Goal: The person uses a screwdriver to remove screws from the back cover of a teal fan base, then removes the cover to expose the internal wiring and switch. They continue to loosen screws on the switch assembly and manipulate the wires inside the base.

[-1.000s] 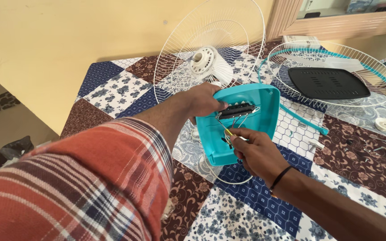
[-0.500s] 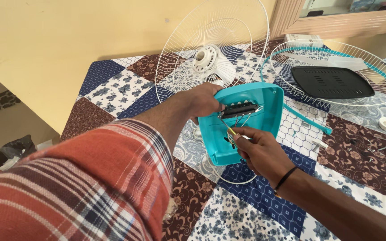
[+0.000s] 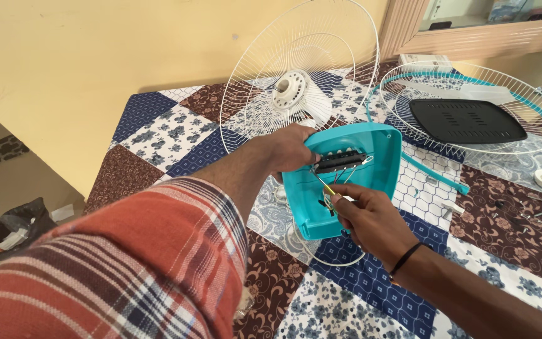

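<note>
Crowding the teal housing (image 3: 371, 157), wire grilles (image 3: 296, 69) stand just behind.

Left hand (image 3: 293, 147) fingers curled in a grip, right hand (image 3: 371, 216) fingers pinched, forearms converging

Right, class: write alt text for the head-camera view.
A left hand steadies a turquoise fan housing while the right hand pinches thin wires below its black switch block, on a patchwork tablecloth beside white wire fan guards.

left hand (image 3: 293, 147) grips a teal fan housing (image 3: 371, 169) while right hand (image 3: 371, 220) pinches its wires (image 3: 329, 188).
</note>
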